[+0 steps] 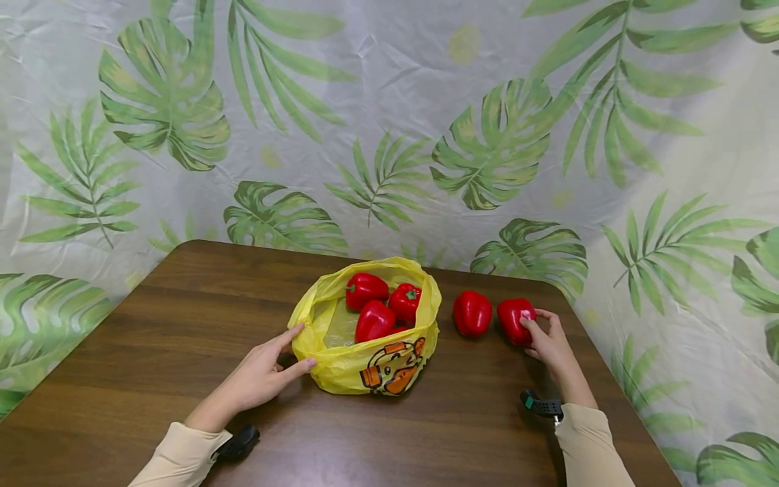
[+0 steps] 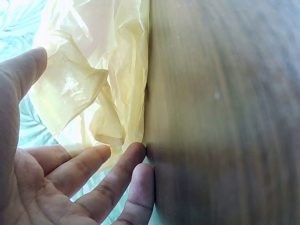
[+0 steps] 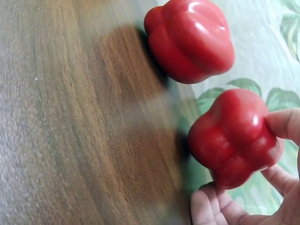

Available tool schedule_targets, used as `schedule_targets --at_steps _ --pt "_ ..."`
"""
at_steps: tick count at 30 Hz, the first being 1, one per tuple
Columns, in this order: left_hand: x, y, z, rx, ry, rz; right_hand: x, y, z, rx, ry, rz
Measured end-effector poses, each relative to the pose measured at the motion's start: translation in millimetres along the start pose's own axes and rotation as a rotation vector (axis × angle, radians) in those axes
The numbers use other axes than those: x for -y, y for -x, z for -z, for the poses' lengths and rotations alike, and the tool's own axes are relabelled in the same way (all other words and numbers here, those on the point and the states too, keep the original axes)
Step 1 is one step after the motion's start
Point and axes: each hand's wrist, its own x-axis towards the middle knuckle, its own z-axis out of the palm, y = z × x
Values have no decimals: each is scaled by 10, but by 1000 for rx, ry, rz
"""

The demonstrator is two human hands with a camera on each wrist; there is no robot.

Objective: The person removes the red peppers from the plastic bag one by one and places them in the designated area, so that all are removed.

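Note:
A yellow plastic bag (image 1: 341,368) with an orange and black print stands with its mouth spread wide. Several red bell peppers (image 1: 374,320) lie inside it. My left hand (image 1: 258,375) rests at the bag's left side, thumb and fingers extended and apart; in the left wrist view the fingertips (image 2: 136,152) are close against the crinkled plastic (image 2: 112,89). Over to the right, my right hand (image 1: 550,348) holds a red bell pepper (image 1: 514,320) between thumb and fingers, seen from its lobed end in the right wrist view. Another red bell pepper (image 1: 472,314) lies between that one and the bag.
Everything stands on a dark brown wooden table (image 1: 201,311) with rounded far corners. Right behind its back edge hangs a pale cloth (image 1: 389,81) printed with green leaves. The held pepper is near the table's right edge.

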Motion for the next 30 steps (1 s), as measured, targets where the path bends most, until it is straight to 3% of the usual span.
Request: schedule_targets --at_steps 16,30 --pt "-9 1 5 -5 -4 0 42 -16 -27 12 68 -17" --pt "-29 3 10 -1 1 4 21 0 -66 -30 130 -13"
